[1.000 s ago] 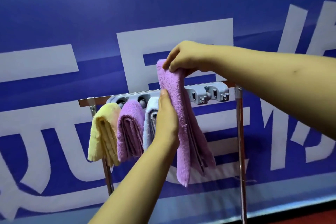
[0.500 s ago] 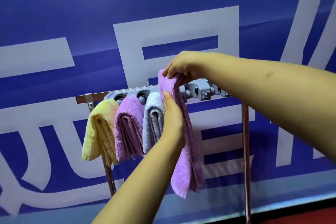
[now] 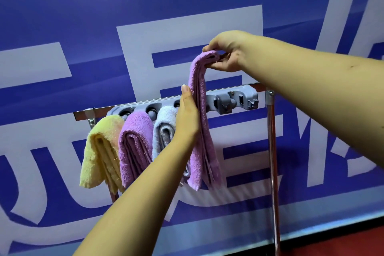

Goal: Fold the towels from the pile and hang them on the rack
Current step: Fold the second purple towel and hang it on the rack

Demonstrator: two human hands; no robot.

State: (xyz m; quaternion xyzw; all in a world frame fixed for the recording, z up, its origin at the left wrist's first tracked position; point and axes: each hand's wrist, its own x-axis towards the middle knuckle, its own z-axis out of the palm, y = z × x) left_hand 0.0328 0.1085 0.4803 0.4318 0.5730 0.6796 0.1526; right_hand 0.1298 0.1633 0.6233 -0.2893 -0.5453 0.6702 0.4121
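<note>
Evenly and brightly lit from the front — soft shadows thrown onto the blue banner (image 3: 62, 16) behind. Slight sheen along the metal rack (image 3: 272, 151). Mostly sharp, mildly soft on the forearms; wide-angle bending toward the edges.

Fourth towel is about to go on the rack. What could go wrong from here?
1. The right hand pinches only the top fold of the held purple towel; its loose layers could unfold or slip.
2. The left hand lies flat beside the white towel, so lowering might drag that one off its peg.
3. The grey rack has protruding clips that could snag the cloth.
</note>
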